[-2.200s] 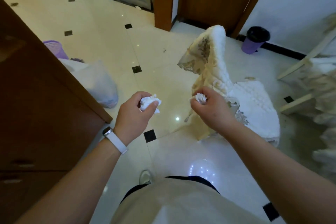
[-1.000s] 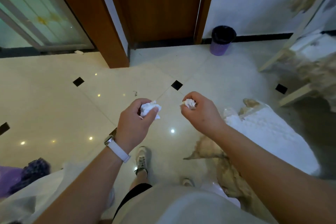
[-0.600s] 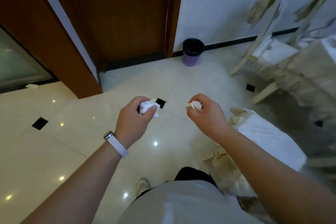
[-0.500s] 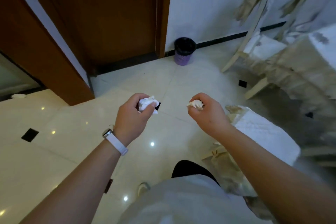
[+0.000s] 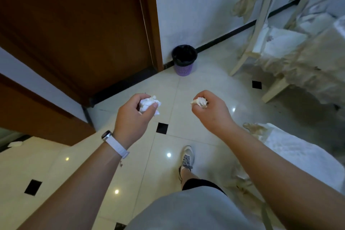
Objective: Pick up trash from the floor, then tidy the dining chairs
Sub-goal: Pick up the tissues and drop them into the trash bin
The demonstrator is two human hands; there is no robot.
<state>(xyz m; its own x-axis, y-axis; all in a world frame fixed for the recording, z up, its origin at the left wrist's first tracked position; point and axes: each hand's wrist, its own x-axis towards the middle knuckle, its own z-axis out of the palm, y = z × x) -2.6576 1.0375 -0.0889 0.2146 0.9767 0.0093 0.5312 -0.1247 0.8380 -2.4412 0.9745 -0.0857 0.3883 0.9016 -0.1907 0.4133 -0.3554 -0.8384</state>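
My left hand (image 5: 133, 117) grips a crumpled white tissue (image 5: 149, 104) at chest height over the tiled floor. My right hand (image 5: 211, 112) holds a smaller crumpled tissue (image 5: 199, 102) in its curled fingers. A purple waste bin (image 5: 183, 60) with a black liner stands ahead against the white wall, beside the brown door frame. A dining chair (image 5: 302, 153) with a white lace cover lies close on my right. Another covered chair (image 5: 265, 30) stands at the far right by the draped table.
The brown wooden door (image 5: 74, 24) fills the upper left. A table with a cream lace cloth (image 5: 308, 65) occupies the right edge. My sneaker (image 5: 186, 158) steps on glossy cream tiles with black inserts. A white scrap (image 5: 15, 144) lies at the far left.
I have walked toward the purple bin, which is now nearer and more central. Both hands keep their tissues in the same hold.
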